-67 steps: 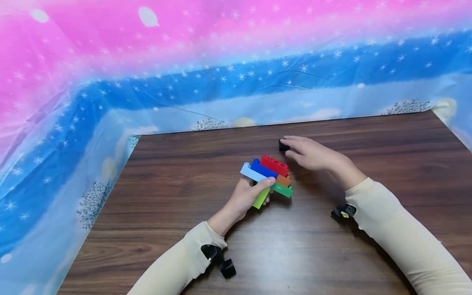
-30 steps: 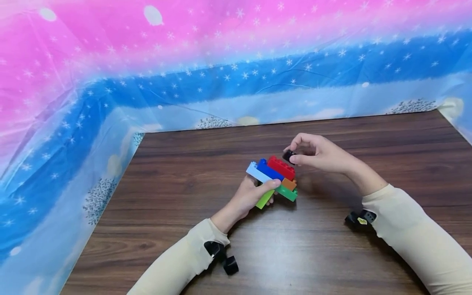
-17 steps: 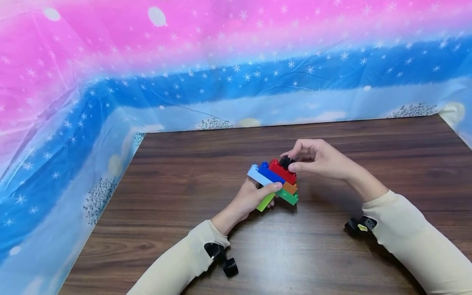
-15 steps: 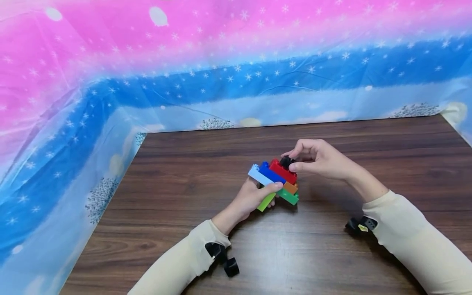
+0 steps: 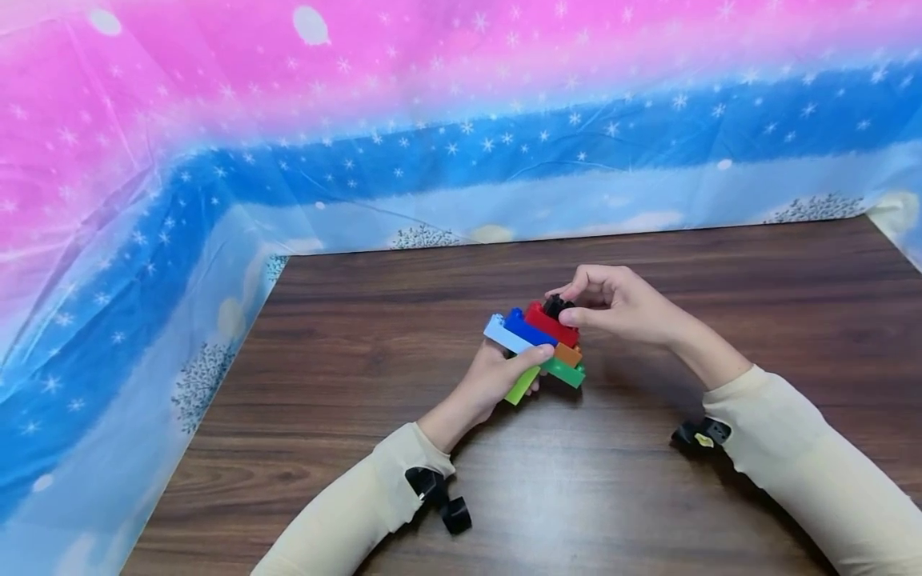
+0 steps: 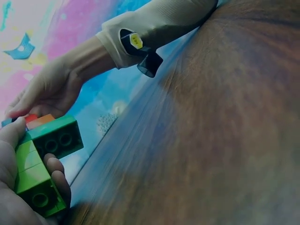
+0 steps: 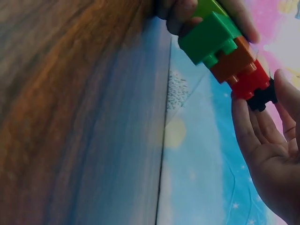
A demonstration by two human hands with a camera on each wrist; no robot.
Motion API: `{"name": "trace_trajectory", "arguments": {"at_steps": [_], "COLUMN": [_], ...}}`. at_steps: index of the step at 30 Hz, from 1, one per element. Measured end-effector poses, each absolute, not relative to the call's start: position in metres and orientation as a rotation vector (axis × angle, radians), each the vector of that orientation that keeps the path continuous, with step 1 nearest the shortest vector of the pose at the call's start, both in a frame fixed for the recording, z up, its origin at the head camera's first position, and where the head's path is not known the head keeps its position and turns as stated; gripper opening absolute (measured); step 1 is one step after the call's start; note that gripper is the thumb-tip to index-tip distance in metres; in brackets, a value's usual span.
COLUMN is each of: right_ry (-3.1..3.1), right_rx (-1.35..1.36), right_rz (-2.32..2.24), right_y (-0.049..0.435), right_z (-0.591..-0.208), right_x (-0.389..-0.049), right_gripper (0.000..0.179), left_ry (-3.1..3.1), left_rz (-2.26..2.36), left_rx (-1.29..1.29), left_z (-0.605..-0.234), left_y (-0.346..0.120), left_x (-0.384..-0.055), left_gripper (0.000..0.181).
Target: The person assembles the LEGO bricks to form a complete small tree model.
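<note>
My left hand grips a stack of toy building bricks by its lime green brick, thumb on the front. Above that are a green brick, a light blue brick, an orange brick, a blue brick and a red brick. With thumb and fingers my right hand pinches a small black brick at the top of the red one. In the right wrist view the black brick sits right against the red brick, studs facing outward.
Under both hands lies a dark wooden table. A pink and blue patterned cloth hangs behind its back and left edges. Black wrist devices are on the left sleeve and right sleeve.
My right hand has picked up the black brick from the table behind the stack and brought it onto the red brick. The left hand keeps its grip on the stack.
</note>
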State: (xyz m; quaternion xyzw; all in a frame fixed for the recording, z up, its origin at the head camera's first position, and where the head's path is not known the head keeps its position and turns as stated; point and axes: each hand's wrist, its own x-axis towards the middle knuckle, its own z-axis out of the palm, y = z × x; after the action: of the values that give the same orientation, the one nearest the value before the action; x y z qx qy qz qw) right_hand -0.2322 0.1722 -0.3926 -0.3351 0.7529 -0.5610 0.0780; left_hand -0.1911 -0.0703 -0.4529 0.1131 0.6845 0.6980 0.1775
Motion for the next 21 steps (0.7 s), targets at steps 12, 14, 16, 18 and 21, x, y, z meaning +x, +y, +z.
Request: {"name": "trace_trajectory", "arguments": {"at_steps": [12,14,16,18,21], "right_ry": [2.470,2.494,2.518,2.543,2.580], "right_rx": [-0.845,-0.837,-0.812,-0.817,-0.841], "right_rz": [-1.408,-1.374,-1.362,-1.345,-1.328], "right_y": [0.195,0.201,0.206,0.211,0.220], "right_z": [-0.377,-0.378,-0.380,-0.379,-0.378], "right_x": [-0.209,-0.203,-0.197,-0.193,-0.190], "right_gripper": [0.078,0.077,0.074,0.072,0.069], "left_ry": [1.711,1.666,1.673,1.718,1.832], "left_rz": [2.163,2.144,2.081,2.029,2.024], "left_rx": [0.272,0.313,0.362,0.415,0.477], "left_z": [-0.435,-0.434,-0.434,-0.432,-0.431], "left_y": [-0.043,-0.042,-0.043,-0.047,-0.056], "left_x": [-0.186,-0.184,-0.184,-0.184,-0.188], "left_gripper": [0.038,0.039,0.040,0.042,0.044]}}
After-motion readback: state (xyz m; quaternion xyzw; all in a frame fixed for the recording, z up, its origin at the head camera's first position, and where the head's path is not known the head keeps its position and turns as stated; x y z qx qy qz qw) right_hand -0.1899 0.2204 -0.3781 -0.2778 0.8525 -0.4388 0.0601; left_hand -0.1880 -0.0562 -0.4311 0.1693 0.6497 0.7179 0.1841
